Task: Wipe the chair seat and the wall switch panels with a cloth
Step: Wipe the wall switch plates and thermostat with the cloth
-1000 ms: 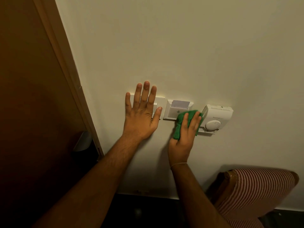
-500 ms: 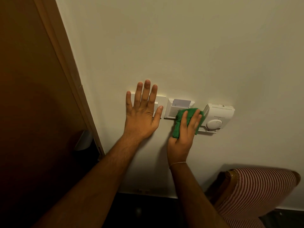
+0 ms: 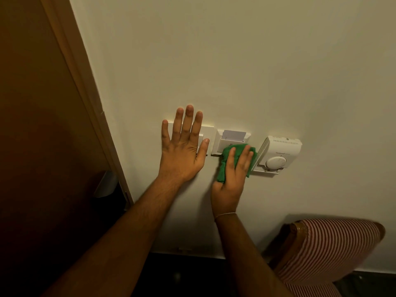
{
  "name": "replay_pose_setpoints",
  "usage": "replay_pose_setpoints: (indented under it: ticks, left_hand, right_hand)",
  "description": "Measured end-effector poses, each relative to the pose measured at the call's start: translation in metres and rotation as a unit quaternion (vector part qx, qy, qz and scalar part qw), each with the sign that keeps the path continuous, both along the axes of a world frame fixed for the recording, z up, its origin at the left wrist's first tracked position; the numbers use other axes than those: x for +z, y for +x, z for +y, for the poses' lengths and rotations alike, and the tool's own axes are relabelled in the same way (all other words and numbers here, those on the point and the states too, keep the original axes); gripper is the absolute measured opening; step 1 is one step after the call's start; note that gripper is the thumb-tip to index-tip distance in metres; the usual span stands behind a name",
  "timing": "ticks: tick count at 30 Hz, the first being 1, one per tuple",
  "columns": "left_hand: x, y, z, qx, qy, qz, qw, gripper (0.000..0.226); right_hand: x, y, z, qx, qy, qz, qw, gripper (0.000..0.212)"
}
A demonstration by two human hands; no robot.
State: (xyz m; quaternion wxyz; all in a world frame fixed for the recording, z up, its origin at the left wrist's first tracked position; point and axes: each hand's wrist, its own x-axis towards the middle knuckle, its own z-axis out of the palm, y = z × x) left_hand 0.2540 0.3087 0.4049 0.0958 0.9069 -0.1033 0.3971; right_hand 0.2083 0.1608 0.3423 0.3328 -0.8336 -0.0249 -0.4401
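Switch panels sit in a row low on the cream wall [image 3: 235,61], and the person works on them with both bare hands. From the head view, the left hand [image 3: 182,155] lies flat against the wall, its grip spread wide with fingers [image 3: 188,125] fanned upward, covering most of the left switch panel [image 3: 209,133]; only the right edge and top corner of that plate show past the hand. Just to its right is the key-card panel [image 3: 222,142], with a pale card [image 3: 233,133] standing upright in its slot. The right hand [image 3: 230,185] presses a green cloth [image 3: 225,166] against the lower right part of this middle panel, the grip flattened over the bunched fabric, fingers pointing up and resting on the cloth; the cloth hangs below the panel's lower edge and reaches to the side of the white thermostat [image 3: 278,155]. The thermostat is the rightmost unit, boxier than the others, with vent slots along its top and a round dial on its front; cloth and thermostat look to be touching, though I cannot tell for certain. A thin band [image 3: 225,215] circles the right wrist. At the lower right, the chair [image 3: 327,249] stands close against the wall, its red-and-white striped upholstery framed by a brown wooden edge; its seat is out of sight. To the left, a brown door [image 3: 38,125] and its pale frame [image 3: 90,99] run down beside the left panel, and dark floor [image 3: 192,273] shows beneath the skirting.
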Motion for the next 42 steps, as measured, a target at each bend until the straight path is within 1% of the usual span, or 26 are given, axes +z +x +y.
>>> replay_pose_setpoints:
  ticks: [3, 7, 9, 11, 14, 17, 20, 23, 29, 32, 35, 37, 39, 42]
  left_hand:
    - [-0.001, 0.001, 0.001, 0.000, 0.000, -0.007, 1.000, 0.086]
    - [-0.001, 0.001, 0.001, 0.008, 0.002, -0.011, 1.000, 0.084]
    - [-0.002, 0.001, 0.002, 0.006, 0.004, -0.009, 1.000, 0.085]
    - [-0.002, 0.002, 0.000, 0.001, 0.003, -0.009, 1.000, 0.086]
    - [0.001, 0.003, -0.005, -0.001, 0.001, -0.011, 1.000, 0.086]
    - [0.000, 0.002, -0.001, 0.007, 0.009, -0.009, 1.000, 0.086]
    - [-0.003, 0.001, 0.001, 0.011, 0.011, -0.009, 1.000, 0.087]
    - [-0.002, 0.003, 0.000, 0.014, 0.013, -0.007, 1.000, 0.087]
    - [0.005, -0.004, 0.000, 0.028, 0.019, 0.023, 0.999, 0.087]
    - [0.006, -0.018, -0.002, 0.034, 0.000, 0.035, 0.999, 0.084]
    - [-0.015, -0.048, -0.008, 0.041, -0.029, 0.048, 0.998, 0.083]
    - [-0.047, -0.077, -0.017, 0.037, -0.033, 0.072, 0.996, 0.083]
    - [-0.082, -0.106, -0.031, 0.031, -0.028, 0.119, 0.992, 0.083]
    - [-0.126, -0.143, -0.055, 0.011, -0.014, 0.200, 0.980, 0.082]
  right_hand:
    - [0.008, 0.007, 0.012, 0.012, -0.012, -0.010, 1.000, 0.097]
    - [0.011, 0.009, 0.025, 0.034, -0.039, -0.032, 0.998, 0.081]
    - [0.011, 0.010, 0.021, 0.039, -0.057, -0.035, 0.997, 0.079]
    - [0.009, 0.009, 0.007, 0.022, -0.062, -0.029, 0.997, 0.083]
    - [0.007, 0.009, -0.015, -0.019, -0.027, -0.016, 0.999, 0.091]
    - [0.003, 0.008, -0.017, -0.026, -0.008, -0.009, 1.000, 0.093]
    - [-0.008, -0.001, -0.013, -0.015, -0.018, 0.030, 0.999, 0.095]
    - [-0.012, -0.007, -0.015, -0.002, -0.028, 0.070, 0.997, 0.102]
    - [-0.006, -0.021, -0.022, 0.026, -0.030, 0.102, 0.994, 0.101]
    - [-0.007, -0.034, -0.030, 0.051, -0.043, 0.112, 0.992, 0.102]
    - [-0.008, -0.047, -0.040, 0.076, -0.072, 0.115, 0.988, 0.099]
    - [-0.013, -0.058, -0.051, 0.093, -0.100, 0.118, 0.984, 0.103]
    - [-0.023, -0.071, -0.068, 0.108, -0.130, 0.125, 0.978, 0.107]
    - [-0.042, -0.091, -0.101, 0.114, -0.174, 0.150, 0.967, 0.108]
